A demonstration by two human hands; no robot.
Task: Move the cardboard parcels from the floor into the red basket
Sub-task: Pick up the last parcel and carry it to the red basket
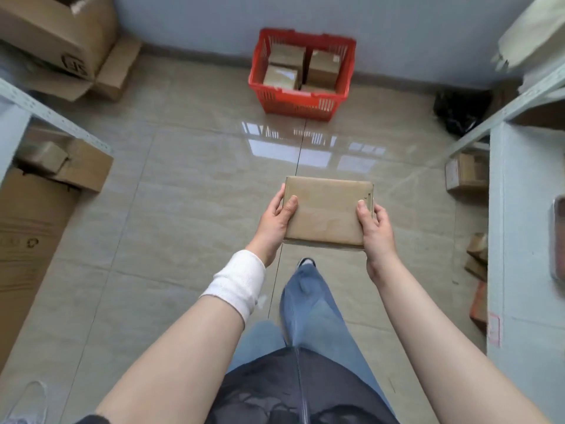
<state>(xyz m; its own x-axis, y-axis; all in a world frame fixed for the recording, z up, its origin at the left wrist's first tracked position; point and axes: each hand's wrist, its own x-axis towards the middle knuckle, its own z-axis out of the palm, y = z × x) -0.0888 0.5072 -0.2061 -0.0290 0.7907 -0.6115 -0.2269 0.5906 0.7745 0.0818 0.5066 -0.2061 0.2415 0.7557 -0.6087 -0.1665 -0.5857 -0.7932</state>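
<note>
I hold a flat brown cardboard parcel (327,209) in front of me above the tiled floor. My left hand (275,223) grips its left edge, thumb on top; a white bandage wraps that wrist. My right hand (374,228) grips its right edge the same way. The red basket (298,102) stands ahead against the far wall, well beyond the parcel. Inside it lie several cardboard parcels (324,68). One of my legs in blue jeans steps forward below the parcel.
Large cardboard boxes (55,41) are stacked at the back left, and another big box (33,228) sits under the left shelf. Grey metal shelving (519,240) lines the right side, with small boxes (466,172) under it and a black bag (458,113) in the corner.
</note>
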